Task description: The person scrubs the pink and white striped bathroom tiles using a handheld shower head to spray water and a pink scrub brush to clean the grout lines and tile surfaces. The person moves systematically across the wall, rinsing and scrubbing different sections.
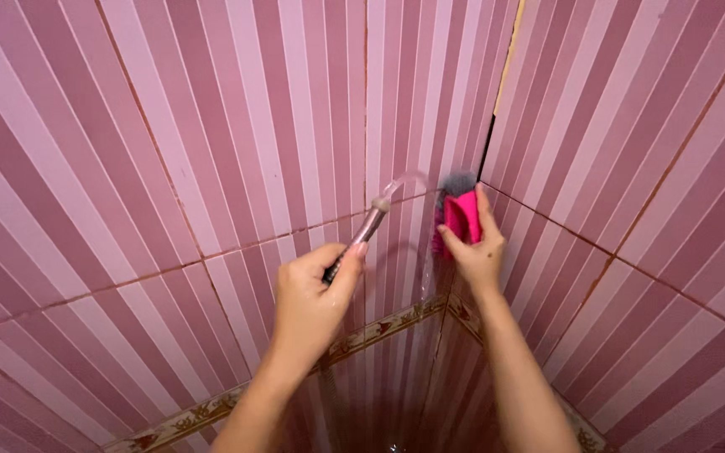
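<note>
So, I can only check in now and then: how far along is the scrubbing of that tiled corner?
Midway, it seems. Done: water runs down the pink striped tiles below the brush, so that strip is wetted. In hand: the left hand aims a metal sprayer at the corner while the right hand presses a pink scrub brush there. Left: I cannot tell which tiles remain unscrubbed.

I stand in a corner where two tiled walls (211,126) meet. The tiles have pink and light pink stripes running up and down. My brush (461,220) presses flat against the wall right at the corner. Water (424,252) runs down the tiles beside it. A patterned strip (379,327) runs across both walls lower down.
</note>
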